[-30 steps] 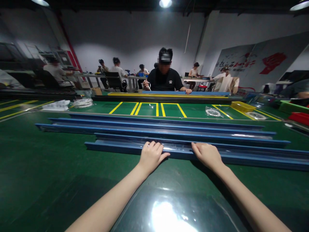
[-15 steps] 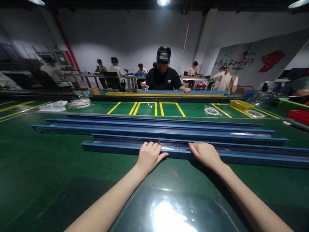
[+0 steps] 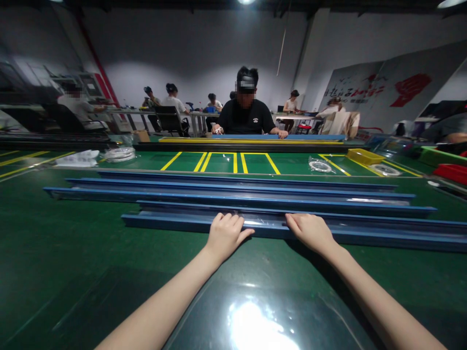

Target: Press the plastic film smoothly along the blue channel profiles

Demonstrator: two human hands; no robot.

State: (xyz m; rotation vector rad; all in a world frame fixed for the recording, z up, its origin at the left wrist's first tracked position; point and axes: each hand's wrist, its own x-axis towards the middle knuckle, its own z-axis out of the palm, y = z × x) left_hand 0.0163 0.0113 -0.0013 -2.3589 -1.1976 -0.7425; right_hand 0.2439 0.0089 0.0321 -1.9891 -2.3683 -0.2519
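Observation:
A long blue channel profile (image 3: 164,223) lies across the green table in front of me, its hollow facing up with something clear and shiny inside. My left hand (image 3: 225,234) grips its near wall left of the middle, fingers curled over into the channel and thumb pointing right along the edge. Farther right, my right hand (image 3: 310,229) is closed over the same wall, its fingertips hidden inside the channel. Just behind lie more blue profiles (image 3: 109,193), parallel to this one.
Yellow tape lines (image 3: 235,163) mark the table beyond. Coiled white cables (image 3: 320,166), a yellow tray (image 3: 365,156) and a red bin (image 3: 452,174) stand farther off. Opposite sits a co-worker (image 3: 246,116) with a hand on another blue profile. A clear sheet (image 3: 204,311) lies nearest me.
My hands keep their grip on the profile, which is almost unmoved. The view has shifted very slightly. The co-worker's hand on the left has lowered a little.

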